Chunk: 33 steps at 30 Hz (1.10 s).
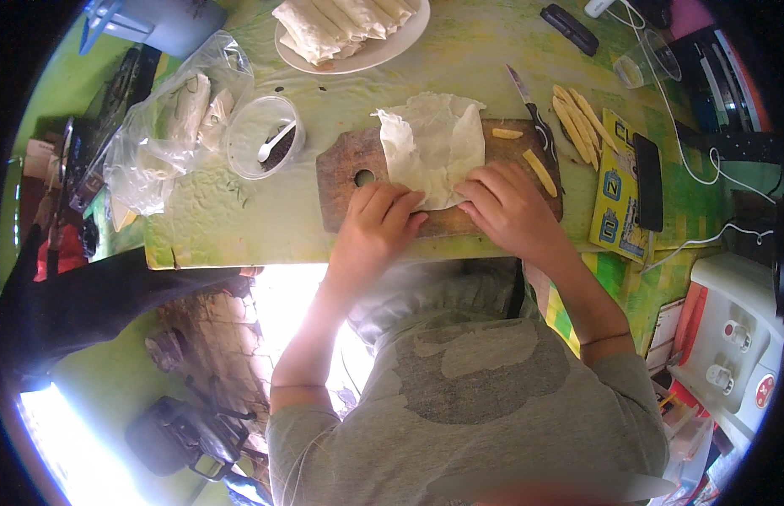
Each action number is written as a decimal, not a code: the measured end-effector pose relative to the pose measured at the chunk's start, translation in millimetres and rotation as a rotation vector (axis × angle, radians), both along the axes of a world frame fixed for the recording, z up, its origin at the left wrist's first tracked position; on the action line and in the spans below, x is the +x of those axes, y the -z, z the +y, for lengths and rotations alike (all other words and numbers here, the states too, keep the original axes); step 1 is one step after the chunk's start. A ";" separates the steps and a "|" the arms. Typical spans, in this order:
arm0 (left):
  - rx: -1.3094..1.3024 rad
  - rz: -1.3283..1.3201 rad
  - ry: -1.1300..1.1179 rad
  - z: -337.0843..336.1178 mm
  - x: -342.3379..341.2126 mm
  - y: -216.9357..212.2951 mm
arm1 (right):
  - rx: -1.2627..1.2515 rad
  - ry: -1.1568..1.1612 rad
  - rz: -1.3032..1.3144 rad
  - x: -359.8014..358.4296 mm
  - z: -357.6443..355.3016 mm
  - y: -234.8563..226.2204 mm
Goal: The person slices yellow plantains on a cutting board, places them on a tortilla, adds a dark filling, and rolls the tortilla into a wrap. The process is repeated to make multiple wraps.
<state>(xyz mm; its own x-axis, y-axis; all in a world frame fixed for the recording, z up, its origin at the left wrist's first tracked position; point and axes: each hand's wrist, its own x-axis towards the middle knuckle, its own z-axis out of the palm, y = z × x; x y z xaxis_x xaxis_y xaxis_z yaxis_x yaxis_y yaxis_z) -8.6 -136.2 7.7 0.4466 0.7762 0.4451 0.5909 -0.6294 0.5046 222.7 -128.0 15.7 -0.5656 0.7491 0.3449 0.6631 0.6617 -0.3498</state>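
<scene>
A thin pale spring roll wrapper (pixel 438 139) lies on a brown wooden cutting board (pixel 341 160), its two sides folded inward. My left hand (pixel 377 221) pinches its near left corner, fingers bent. At the near right corner my right hand (pixel 506 204) has its fingertips closed on the edge. Whatever lies under the near fold is hidden. Two yellowish strips, seemingly banana, are on the board's right side: a short banana piece (pixel 507 133) and a longer banana strip (pixel 539 173). A knife (pixel 535 114) with a dark handle rests across the board's far right corner.
A white plate (pixel 358 66) of rolled wrappers stands at the back. Left are a plastic bag (pixel 147 160) with wrappers and a round tub (pixel 265 101) with dark bits and a white spoon. Several banana strips (pixel 575 126), a phone (pixel 647 181) and a cup (pixel 632 72) lie right.
</scene>
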 end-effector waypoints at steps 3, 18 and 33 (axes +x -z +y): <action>0.035 0.019 -0.003 3.4 -1.3 1.9 | 0.015 0.009 0.022 -2.7 1.1 -0.2; -0.093 -0.031 -0.089 -3.1 3.7 -1.3 | -0.074 0.030 0.130 -6.5 1.4 5.8; 0.067 -0.036 -0.121 3.7 10.0 -2.6 | 0.050 0.126 0.128 -8.3 4.9 8.4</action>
